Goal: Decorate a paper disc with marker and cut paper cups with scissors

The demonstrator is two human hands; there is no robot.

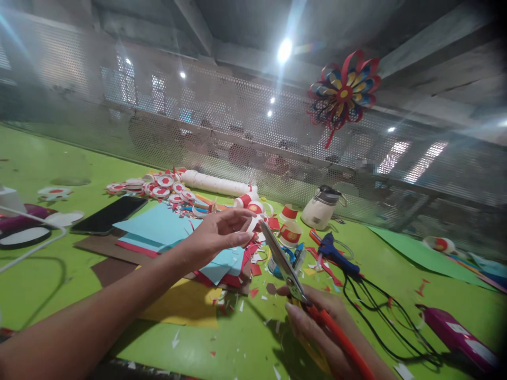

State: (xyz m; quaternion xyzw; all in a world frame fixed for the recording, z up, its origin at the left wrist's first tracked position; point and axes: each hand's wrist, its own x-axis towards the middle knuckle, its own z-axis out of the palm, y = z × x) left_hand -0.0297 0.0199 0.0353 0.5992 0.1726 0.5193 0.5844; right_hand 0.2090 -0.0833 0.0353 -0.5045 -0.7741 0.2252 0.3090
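My left hand (217, 232) reaches out over a stack of coloured paper sheets (158, 229), fingers pinched on a small white paper piece (251, 224). My right hand (317, 322) is wrapped round the orange handles of a pair of scissors (285, 266), whose blades point up toward the paper piece. Red and white paper rings (289, 232) lie just beyond the fingers.
On the green table (59, 158) lie a black phone (109, 215), several red-white paper discs (158, 184), a white roll (217, 183), a blue glue gun (335, 253) with black cable, a white jug (320, 208), a magenta tool (455, 332), paper scraps. A paper pinwheel (343, 92) hangs on the mesh wall.
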